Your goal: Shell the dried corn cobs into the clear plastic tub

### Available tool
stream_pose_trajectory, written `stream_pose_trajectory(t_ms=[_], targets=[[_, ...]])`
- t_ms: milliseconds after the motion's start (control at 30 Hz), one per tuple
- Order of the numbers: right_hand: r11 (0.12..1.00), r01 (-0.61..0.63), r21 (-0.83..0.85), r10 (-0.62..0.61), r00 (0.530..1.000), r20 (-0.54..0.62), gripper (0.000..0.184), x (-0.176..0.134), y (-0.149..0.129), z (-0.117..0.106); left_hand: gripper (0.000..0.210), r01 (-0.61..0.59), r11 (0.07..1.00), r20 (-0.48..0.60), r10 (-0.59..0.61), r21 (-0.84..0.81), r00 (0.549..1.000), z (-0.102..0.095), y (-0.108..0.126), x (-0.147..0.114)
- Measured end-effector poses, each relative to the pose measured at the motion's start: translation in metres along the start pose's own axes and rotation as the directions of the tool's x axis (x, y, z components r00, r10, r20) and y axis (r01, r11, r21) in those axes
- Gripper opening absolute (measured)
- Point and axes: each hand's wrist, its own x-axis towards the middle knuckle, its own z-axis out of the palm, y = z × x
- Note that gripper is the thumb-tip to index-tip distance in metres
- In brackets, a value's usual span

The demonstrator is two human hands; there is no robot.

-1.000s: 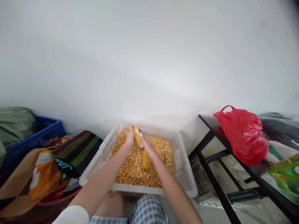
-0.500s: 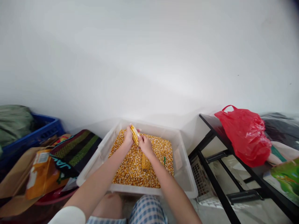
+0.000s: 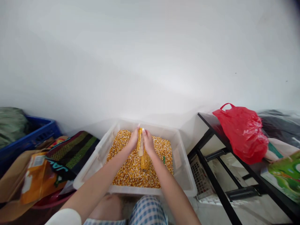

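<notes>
Between my two hands, above the loose corn kernels (image 3: 128, 172), is an upright corn cob (image 3: 140, 142). Yellow kernels cover its left side, while a pale strip on the right is bare. My left hand (image 3: 134, 139) is closed round the cob's left side. From the right, my right hand (image 3: 148, 140) grips it, thumb near the top. Below them a second corn cob (image 3: 145, 161), full of kernels, lies on the heap, partly behind my right wrist. A whitish plastic tub (image 3: 182, 156) holds the kernels.
Right of the tub stands a black metal-framed table (image 3: 220, 140) with a red plastic bag (image 3: 241, 134) on it. On the left are a blue crate (image 3: 39, 134), a striped mesh bag (image 3: 75, 150) and an orange package (image 3: 39, 178). A small green piece (image 3: 164, 159) lies among the kernels.
The held cob has swung from a slant to nearly upright and moved slightly right and down. My right thumb has shifted up toward its top.
</notes>
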Motion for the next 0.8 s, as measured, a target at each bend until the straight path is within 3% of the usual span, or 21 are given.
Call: stream_pose_trajectory(t_ms=[133,267,500,633,700,800], targets=[[0.999,-0.016,-0.029,0.015,0.999,-0.032,0.040,-0.004,-0.001,0.002,0.027,-0.158,0.973,0.083,0.146,0.166,0.986,0.006,-0.007,-0.008],[0.996,-0.034,-0.086,0.025,0.995,-0.097,0.044,-0.006,-0.002,0.002,0.031,-0.222,0.947,0.123,0.198,0.231,0.972,0.006,-0.009,-0.010],[0.987,-0.050,-0.154,0.023,0.985,-0.174,0.049,-0.004,0.007,0.006,0.031,-0.206,0.942,0.087,0.189,0.265,0.978,0.005,-0.007,-0.012],[0.976,-0.219,-0.014,0.208,0.942,-0.263,0.051,0.005,0.017,0.001,0.035,-0.084,0.980,0.122,0.062,0.182,0.991,0.007,-0.008,-0.012],[0.969,-0.230,0.095,0.246,0.943,-0.223,0.054,0.008,0.019,-0.002,0.036,-0.029,0.989,0.159,0.006,0.145,0.987,0.009,-0.009,-0.012],[0.981,-0.141,0.132,0.158,0.978,-0.133,0.050,0.009,0.015,-0.004,0.034,-0.109,0.975,0.150,0.081,0.194,0.985,0.010,-0.010,-0.010]])
